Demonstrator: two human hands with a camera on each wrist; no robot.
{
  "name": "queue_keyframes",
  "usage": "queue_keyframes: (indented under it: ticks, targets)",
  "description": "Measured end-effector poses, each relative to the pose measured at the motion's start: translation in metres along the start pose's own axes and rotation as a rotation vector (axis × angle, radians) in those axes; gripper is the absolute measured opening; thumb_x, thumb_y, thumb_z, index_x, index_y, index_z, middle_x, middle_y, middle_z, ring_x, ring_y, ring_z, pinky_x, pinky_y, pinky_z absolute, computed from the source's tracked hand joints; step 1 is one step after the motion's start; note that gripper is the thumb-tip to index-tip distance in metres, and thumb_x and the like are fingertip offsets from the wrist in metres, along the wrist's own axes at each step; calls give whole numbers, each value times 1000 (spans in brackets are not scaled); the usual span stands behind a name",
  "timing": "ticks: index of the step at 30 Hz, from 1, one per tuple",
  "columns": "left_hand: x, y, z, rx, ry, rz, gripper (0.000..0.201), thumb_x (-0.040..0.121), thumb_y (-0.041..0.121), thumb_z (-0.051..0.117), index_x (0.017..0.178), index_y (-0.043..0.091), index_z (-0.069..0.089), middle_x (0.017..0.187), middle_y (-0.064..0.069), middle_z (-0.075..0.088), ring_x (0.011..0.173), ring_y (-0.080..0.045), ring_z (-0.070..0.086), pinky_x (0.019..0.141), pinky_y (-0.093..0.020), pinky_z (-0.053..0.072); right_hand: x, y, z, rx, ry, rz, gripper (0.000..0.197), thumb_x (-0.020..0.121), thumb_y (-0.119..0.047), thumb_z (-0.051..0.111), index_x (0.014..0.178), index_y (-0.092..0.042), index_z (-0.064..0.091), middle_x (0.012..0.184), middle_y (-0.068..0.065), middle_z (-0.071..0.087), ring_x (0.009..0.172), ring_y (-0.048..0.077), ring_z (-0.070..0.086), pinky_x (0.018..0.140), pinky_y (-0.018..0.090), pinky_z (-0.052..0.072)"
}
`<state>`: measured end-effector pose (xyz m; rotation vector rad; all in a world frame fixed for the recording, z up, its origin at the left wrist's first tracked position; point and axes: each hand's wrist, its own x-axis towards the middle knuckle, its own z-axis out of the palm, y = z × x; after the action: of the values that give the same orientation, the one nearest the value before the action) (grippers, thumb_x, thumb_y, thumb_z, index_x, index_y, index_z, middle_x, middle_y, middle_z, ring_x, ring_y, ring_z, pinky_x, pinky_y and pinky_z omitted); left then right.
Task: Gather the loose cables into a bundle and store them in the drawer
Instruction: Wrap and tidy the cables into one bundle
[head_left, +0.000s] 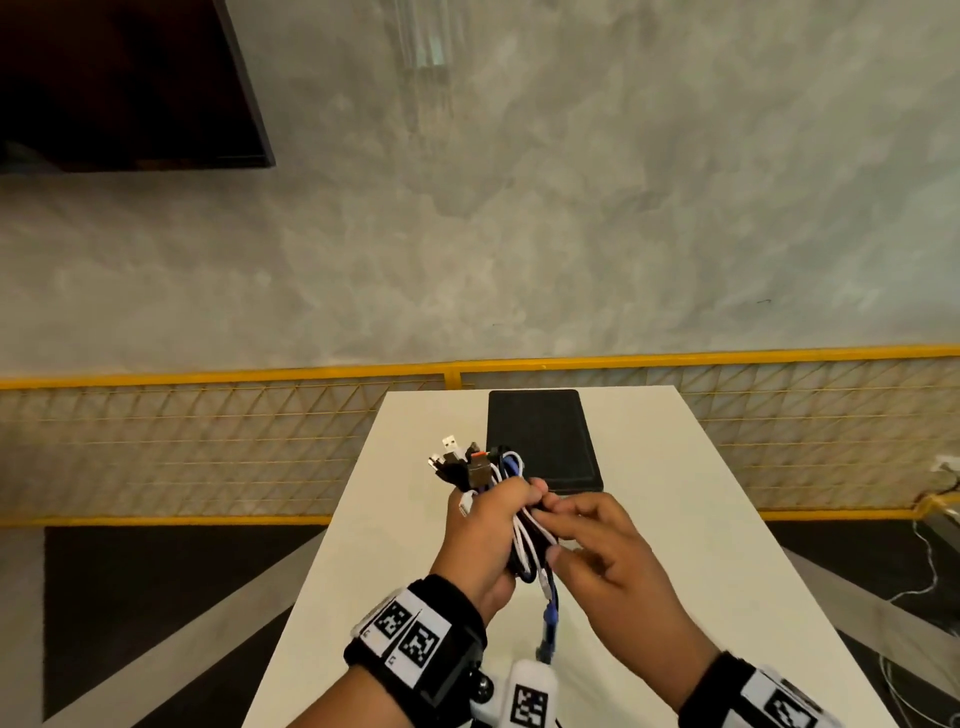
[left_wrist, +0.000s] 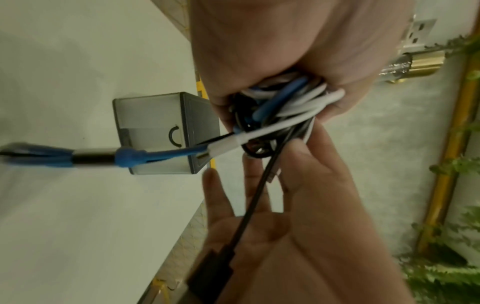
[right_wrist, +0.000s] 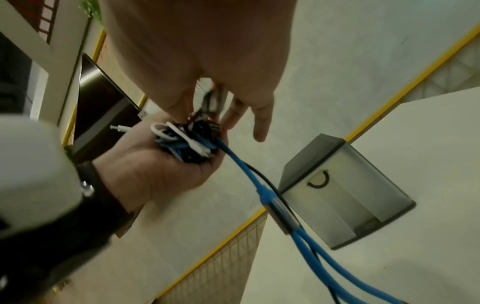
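My left hand grips a bundle of cables, white, blue and black, above the white table. USB plugs stick out of its top. My right hand pinches the bundle's side between thumb and forefinger, with its other fingers spread. A blue cable end with a dark splitter hangs below the fist. The wrist views show the bundle in the left palm. The small grey drawer box stands on the table beyond the hands, its drawer closed.
A yellow mesh railing runs behind the table's far edge. A dark screen hangs on the grey wall at upper left. A wall socket with white cords sits low on the right. Green plants show in the left wrist view.
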<state>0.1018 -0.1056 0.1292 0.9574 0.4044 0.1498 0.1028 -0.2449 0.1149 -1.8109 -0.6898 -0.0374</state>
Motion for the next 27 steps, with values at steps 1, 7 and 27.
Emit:
queue_keyframes:
  ticks: [1,7,27]
  targets:
    - [-1,1,0,-18,-8,1,31,63,11,72,89,-3,64,79,-22,62,65,-29,63,59,-33,53,-2,0,1,29,21,23,39,88,0,62,105,-34,71,109,-15,54,107,-1,57,84,8,47]
    - [-1,12,-7,-127,-79,-20,11,87,6,54,79,11,60,65,-7,57,52,-19,58,55,-32,49,-15,9,2,552,-293,363,86,60,-42,87,130,-39,39,116,12,64,106,17,66,83,29,52]
    - [-27,33,-33,763,-448,-375,9,78,0,65,72,7,67,60,-10,63,46,-16,61,50,-21,50,-6,-6,-28,-233,-550,243,20,74,-33,77,90,-23,73,90,-5,71,75,6,62,72,25,52]
